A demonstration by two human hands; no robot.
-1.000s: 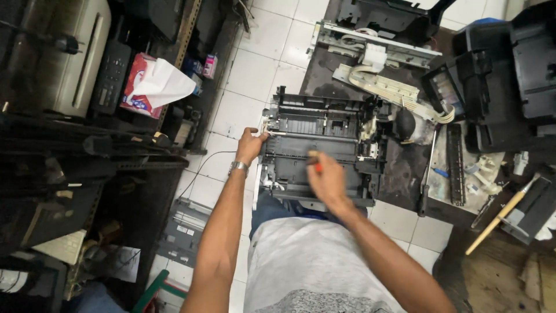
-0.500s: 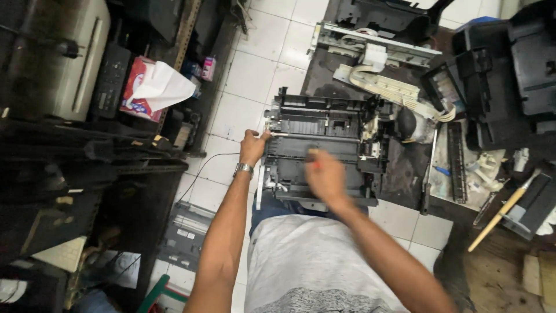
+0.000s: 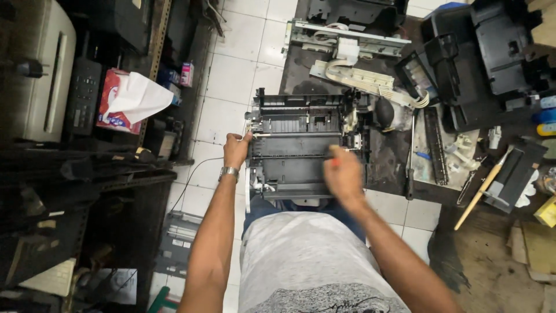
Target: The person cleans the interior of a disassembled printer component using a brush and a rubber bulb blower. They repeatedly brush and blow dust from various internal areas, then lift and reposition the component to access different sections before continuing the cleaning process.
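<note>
Black plastic fills the middle of my view: a stripped printer chassis (image 3: 304, 148) sits at centre frame, partly on the dark counter (image 3: 394, 168) and over my lap. My left hand (image 3: 236, 149) is closed around the chassis's left edge, a metal watch (image 3: 229, 172) on that wrist. My right hand (image 3: 343, 174) is curled shut on a tool with a red handle (image 3: 335, 163); only a bit of the handle shows, at the chassis's lower right, and I cannot tell where its tip sits. Right of the chassis a long screwdriver (image 3: 410, 156) lies on the counter. In the upper left of the frame a red tissue box (image 3: 116, 101) stands on a shelf. White floor tiles (image 3: 231, 75) show between shelf and counter.
</note>
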